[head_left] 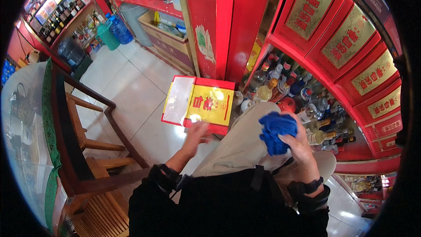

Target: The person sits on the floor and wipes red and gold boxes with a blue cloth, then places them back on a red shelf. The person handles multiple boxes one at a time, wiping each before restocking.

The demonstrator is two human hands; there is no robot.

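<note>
A crumpled blue cloth (276,130) is bunched in my right hand (301,148), above my right knee. Just past the near edge of a flat red and yellow gift bag (213,102) on the floor, my left hand (197,136) is blurred, fingers extended, with nothing visible in it. Whether it touches the bag I cannot tell. To the right, several glass liquor bottles (263,92) crowd the bottom of a red shelf (307,57), partly hidden by my knees and right hand.
Several red boxes with gold panels (347,44) line the shelf above the bottles. A dark wooden table frame (108,115) and a slatted wooden stool (102,215) stand at left. Farther off are a cardboard box (167,39), a green bucket (108,36) and a blue water jug (121,28).
</note>
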